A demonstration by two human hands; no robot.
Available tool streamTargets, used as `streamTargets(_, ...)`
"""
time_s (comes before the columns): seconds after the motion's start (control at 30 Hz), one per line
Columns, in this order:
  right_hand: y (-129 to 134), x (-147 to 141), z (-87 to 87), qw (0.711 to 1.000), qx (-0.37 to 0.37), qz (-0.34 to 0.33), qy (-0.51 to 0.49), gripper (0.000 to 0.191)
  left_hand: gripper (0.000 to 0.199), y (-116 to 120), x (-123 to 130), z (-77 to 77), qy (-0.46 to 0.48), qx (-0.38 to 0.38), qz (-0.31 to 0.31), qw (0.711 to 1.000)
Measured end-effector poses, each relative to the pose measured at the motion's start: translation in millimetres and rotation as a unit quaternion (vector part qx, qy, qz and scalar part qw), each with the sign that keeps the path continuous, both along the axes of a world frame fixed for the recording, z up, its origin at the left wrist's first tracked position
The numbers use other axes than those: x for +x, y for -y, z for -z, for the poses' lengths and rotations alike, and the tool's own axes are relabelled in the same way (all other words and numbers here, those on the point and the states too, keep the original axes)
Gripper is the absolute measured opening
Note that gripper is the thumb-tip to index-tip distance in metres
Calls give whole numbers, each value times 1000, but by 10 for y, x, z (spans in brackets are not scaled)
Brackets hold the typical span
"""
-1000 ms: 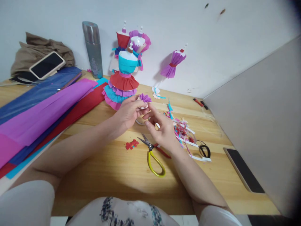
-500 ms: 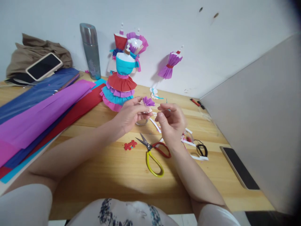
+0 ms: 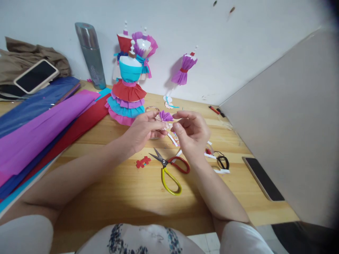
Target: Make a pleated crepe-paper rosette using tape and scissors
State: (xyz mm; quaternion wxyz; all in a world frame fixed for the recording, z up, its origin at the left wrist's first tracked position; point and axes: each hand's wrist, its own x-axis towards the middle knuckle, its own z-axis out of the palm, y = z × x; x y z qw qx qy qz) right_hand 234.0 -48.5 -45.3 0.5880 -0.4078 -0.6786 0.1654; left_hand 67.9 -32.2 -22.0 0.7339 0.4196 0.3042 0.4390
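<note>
My left hand (image 3: 144, 128) is closed on a small pleated paper fan (image 3: 165, 116), purple on top with cream pleats below. Its thumb and fingers pinch the fan's lower left side. Close to the right edge of the fan is my right hand (image 3: 192, 130), fingers curled, with a gap between thumb and index finger; nothing shows in it. Whether its fingertips touch the paper I cannot tell. Below the hands lie scissors (image 3: 164, 163) with one red and one yellow handle, blades partly apart. Red paper flowers (image 3: 143, 162) rest left of the blades.
Dress forms in crepe paper, one with a tiered skirt (image 3: 129, 90), stand at the back beside a steel bottle (image 3: 91, 56). Crepe paper sheets (image 3: 53, 123) cover the left. White strips (image 3: 172, 139) and a black cord loop (image 3: 222, 162) lie near a phone (image 3: 263, 179).
My right hand has come closer to the pleated fan, its fingertips now by the fan's edge. My left hand keeps its hold. The whole view has shifted slightly.
</note>
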Motion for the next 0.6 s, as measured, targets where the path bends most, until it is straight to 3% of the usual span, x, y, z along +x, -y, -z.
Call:
streamTargets(0.33,37,22,-91,993,23,-51,106,19,22,-10,3,37,11,6,5,1000)
streamTargets(0.6,54,7,-111,993,28,-32,110,11,19,-1,4,11,-7,-1,-2,1000)
